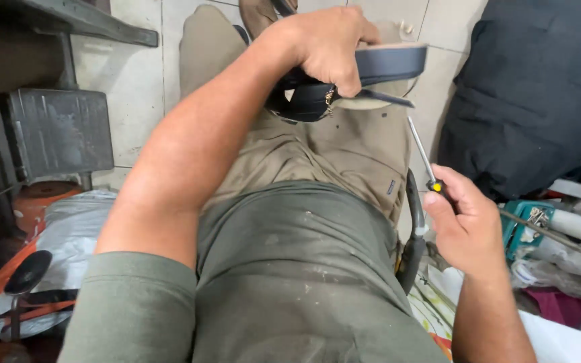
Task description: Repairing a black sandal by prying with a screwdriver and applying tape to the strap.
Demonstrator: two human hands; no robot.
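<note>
Sandal (371,70), sole tilted up for access, is clamped in the closed left hand (327,44) over the knee; below it, the right hand (465,225), fisted, aims a screwdriver (421,151).

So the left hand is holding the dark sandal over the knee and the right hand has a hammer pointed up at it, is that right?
Not quite. In the head view the right hand holds a screwdriver, not a hammer, its thin metal shaft pointed up toward the dark sandal. The left hand does grip the sandal over the knee.
</note>
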